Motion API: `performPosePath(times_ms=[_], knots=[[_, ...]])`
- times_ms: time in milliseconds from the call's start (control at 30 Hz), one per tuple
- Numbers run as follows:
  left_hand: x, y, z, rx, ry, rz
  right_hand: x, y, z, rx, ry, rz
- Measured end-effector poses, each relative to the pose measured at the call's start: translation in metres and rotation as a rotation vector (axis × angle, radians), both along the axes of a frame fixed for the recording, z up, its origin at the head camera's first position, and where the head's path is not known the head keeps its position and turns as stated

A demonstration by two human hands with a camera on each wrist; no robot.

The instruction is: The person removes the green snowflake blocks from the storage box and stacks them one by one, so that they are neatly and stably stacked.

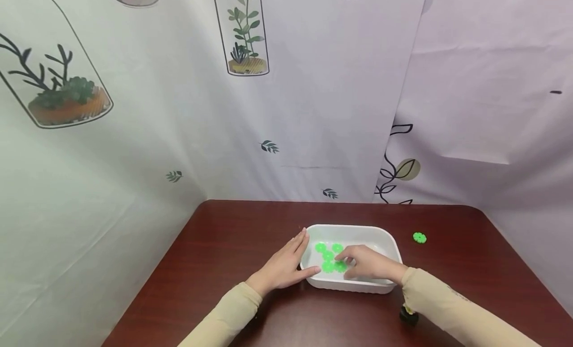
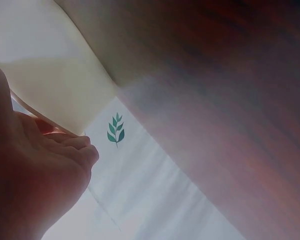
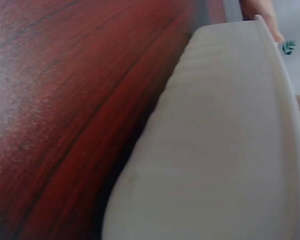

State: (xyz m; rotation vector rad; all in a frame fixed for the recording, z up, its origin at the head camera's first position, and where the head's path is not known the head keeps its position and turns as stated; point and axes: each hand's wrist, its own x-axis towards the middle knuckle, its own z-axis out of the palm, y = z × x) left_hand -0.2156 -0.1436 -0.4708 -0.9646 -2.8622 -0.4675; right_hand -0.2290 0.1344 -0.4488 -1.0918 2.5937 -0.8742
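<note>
I watched a person in cream sleeves [image 1: 233,309] working at a dark red table [image 1: 215,257], both hands at a white tub [image 1: 355,286]. The left hand [image 1: 286,267] lay against the tub's left end, its fingers straight and close together along the wall, the thumb spread well away from them and pointing over the near left corner. The right hand [image 1: 371,264] reached in over the near right side, fingers bent downward, thumb and forefinger a little apart about one green flower [image 1: 341,266]; whether they pinched it or only touched it, I could not tell (the hand's own wrist view showed mostly the tub's outer wall). That flower was inside the tub, left of the middle, with the other flowers [image 1: 320,247] of the same bright green grouped flat on the floor beside it. One loose flower [image 1: 419,237] lay on the table to the right of the tub, apart from it. Near the right sleeve, on the near side, sat a small black thing [image 1: 408,315] with a touch of yellow, partly hidden by the cuff. Behind the table hung a pale cloth [image 1: 313,113] printed with plants.
</note>
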Motion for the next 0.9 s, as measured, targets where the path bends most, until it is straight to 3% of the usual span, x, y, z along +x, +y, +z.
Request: performPosePath(times_ms=[267, 600, 900], knots=[[-0.003, 0.002, -0.001, 0.002, 0.006, -0.009, -0.005, 0.001, -0.009, 0.025, 0.085, -0.002], [-0.008, 0.004, 0.001, 0.011, 0.001, -0.013, -0.009, 0.004, -0.008, 0.045, 0.027, -0.085], [-0.008, 0.004, -0.003, 0.015, -0.017, -0.003, -0.011, 0.008, -0.016, -0.006, -0.036, -0.123]])
